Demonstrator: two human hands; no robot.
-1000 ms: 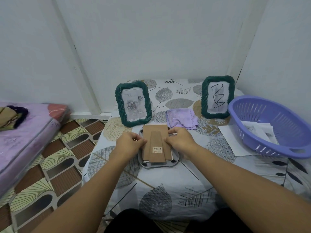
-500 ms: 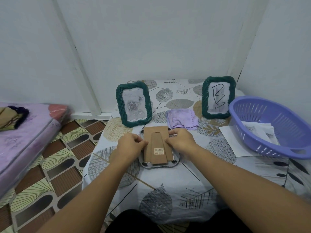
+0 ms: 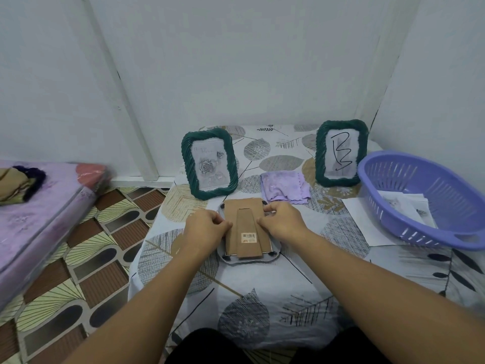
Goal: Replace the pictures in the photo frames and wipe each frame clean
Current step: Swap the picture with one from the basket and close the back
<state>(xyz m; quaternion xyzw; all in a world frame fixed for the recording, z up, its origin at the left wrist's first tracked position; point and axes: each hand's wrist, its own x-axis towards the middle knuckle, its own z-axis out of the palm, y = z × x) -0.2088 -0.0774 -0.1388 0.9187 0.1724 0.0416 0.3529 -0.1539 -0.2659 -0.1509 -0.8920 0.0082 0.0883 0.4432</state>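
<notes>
- My left hand (image 3: 206, 227) curls its fingers against the left edge of the face-down frame (image 3: 248, 229) on the desk (image 3: 262, 298).
- My right hand (image 3: 282, 223) pinches at the frame's right edge, fingers bent.
- Two green frames (image 3: 209, 164) stand behind; the purple cloth (image 3: 284, 189) lies between them.

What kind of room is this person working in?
Probably a small room at home, perhaps a bedroom: a mattress lies on the patterned tile floor, beside a table with a leaf-print cloth set into a white corner.
</notes>
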